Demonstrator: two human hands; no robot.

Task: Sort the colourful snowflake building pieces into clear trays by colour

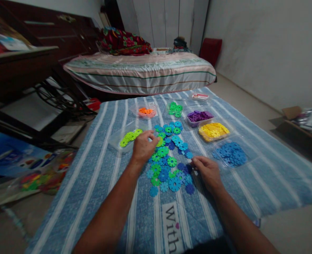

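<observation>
My left hand [144, 147] pinches a yellow-green notched building disc [160, 141] between thumb and fingers, above the left side of a loose pile. My right hand [207, 171] is at the pile's right edge, fingers closed, with a light blue notched disc [189, 155] at its fingertips. Blue, dark blue and green discs lie mixed in the pile, among them a bright green disc [172, 161] and a large blue disc [174, 183]. Close to my left hand, a clear tub [115, 141] holds several yellow-green discs [131, 137].
Beyond the pile are tubs of orange discs [146, 111], green discs [175, 109] and purple discs [199, 116]. To the right are yellow discs [214, 131] and blue discs [231, 154]. A striped cloth [92, 169] covers the surface. A bed [145, 70] stands behind.
</observation>
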